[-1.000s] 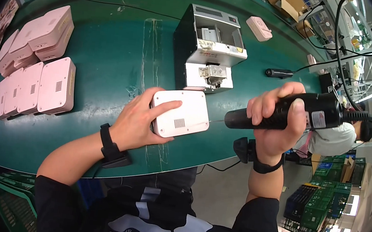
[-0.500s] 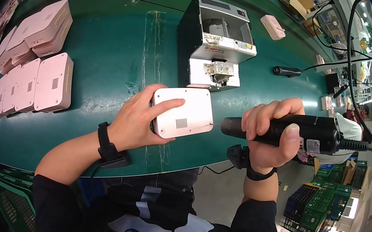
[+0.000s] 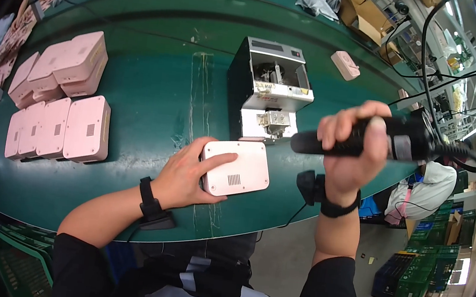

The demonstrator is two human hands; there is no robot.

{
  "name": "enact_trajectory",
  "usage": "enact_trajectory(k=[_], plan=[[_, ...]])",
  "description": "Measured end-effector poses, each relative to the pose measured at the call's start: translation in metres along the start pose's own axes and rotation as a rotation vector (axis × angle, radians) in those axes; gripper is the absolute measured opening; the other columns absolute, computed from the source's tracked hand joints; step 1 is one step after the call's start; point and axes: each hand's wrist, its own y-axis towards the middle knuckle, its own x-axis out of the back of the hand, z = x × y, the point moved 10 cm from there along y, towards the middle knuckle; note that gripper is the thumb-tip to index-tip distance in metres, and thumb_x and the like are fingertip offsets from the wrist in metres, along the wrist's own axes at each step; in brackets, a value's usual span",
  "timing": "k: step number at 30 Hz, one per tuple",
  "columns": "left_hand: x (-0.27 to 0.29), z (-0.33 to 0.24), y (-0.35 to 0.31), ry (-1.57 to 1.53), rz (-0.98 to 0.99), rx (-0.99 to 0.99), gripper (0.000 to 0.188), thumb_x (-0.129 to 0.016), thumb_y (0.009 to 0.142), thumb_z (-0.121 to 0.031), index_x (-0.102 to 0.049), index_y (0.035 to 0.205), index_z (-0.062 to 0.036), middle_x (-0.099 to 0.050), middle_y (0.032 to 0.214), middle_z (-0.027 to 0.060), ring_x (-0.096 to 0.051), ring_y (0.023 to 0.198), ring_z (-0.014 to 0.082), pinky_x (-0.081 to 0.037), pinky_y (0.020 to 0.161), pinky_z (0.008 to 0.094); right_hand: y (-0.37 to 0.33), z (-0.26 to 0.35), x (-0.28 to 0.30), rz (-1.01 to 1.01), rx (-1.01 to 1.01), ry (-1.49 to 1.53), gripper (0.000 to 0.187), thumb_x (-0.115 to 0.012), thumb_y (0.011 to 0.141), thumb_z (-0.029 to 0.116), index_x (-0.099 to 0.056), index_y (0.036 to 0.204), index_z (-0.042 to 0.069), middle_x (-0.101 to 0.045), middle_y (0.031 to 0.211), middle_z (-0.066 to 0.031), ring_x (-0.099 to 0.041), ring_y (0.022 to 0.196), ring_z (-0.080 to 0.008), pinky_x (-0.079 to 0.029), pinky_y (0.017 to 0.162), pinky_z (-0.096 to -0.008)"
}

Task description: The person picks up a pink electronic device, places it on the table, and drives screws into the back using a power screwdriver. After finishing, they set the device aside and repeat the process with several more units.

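Note:
My left hand (image 3: 183,175) grips a pale pink plastic housing (image 3: 250,170) by its left end, thumb beneath and a finger stretched over its face. The housing shows vent slots and corner screw holes. To its right, my right hand (image 3: 354,147) is wrapped round a black corded electric screwdriver (image 3: 308,144), which points left. The screwdriver is raised apart from the housing, and its bit is too blurred to make out. Just beyond the housing stands a silver-and-black screw feeder (image 3: 279,97) with a windowed top.
Similar pink housings stand in rows (image 3: 86,131) and a stack (image 3: 77,63) on the green table (image 3: 155,104) at left. Another pink piece (image 3: 345,66) lies at the far right. The screwdriver's cord (image 3: 428,47) hangs from above. Green crates (image 3: 411,279) and a person (image 3: 430,191) are at right.
My right hand has lifted the screwdriver up and away from the housing's right corner. My left hand still holds the housing. The whole view has shifted, showing more of the far side.

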Motion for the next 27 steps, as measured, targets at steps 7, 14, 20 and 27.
enact_trajectory(k=[7,14,20,27], plan=[[-0.001,0.005,-0.001,0.016,0.035,0.042,0.079,-0.088,0.06,-0.033,-0.058,0.132,-0.0228,-0.047,0.129,0.0177,-0.056,0.112,0.038,-0.05,0.094,0.0447,0.016,-0.021,-0.01,0.039,-0.027,-0.155,0.023,-0.05,0.097,0.028,-0.048,0.098,0.006,-0.05,0.065,-0.0064,-0.047,0.048,-0.0169,-0.044,0.053,-0.0341],[0.003,0.005,-0.001,0.032,0.013,0.024,0.08,-0.088,0.06,-0.032,-0.057,0.134,-0.0253,-0.047,0.127,0.0165,-0.057,0.109,0.0365,-0.051,0.092,0.0444,0.016,-0.012,-0.013,0.021,-0.013,-0.084,0.022,-0.049,0.097,0.028,-0.049,0.095,0.006,-0.05,0.065,-0.0064,-0.047,0.048,-0.017,-0.044,0.053,-0.0339],[-0.001,0.004,0.0,0.008,0.008,0.002,0.08,-0.088,0.06,-0.032,-0.057,0.134,-0.0251,-0.048,0.127,0.0163,-0.057,0.109,0.0363,-0.051,0.091,0.0443,0.03,-0.026,-0.002,-0.034,-0.078,-0.168,0.023,-0.047,0.099,0.03,-0.047,0.098,0.007,-0.048,0.066,-0.005,-0.046,0.048,-0.0159,-0.043,0.053,-0.0344],[0.001,0.008,0.0,-0.014,-0.01,-0.001,0.08,-0.088,0.059,-0.029,-0.057,0.133,-0.0249,-0.048,0.127,0.0161,-0.056,0.11,0.0363,-0.051,0.092,0.0442,-0.028,-0.006,-0.023,0.138,-0.167,0.113,0.034,-0.05,0.096,0.04,-0.045,0.1,0.007,-0.048,0.065,-0.0043,-0.047,0.048,-0.0159,-0.044,0.053,-0.0339]])
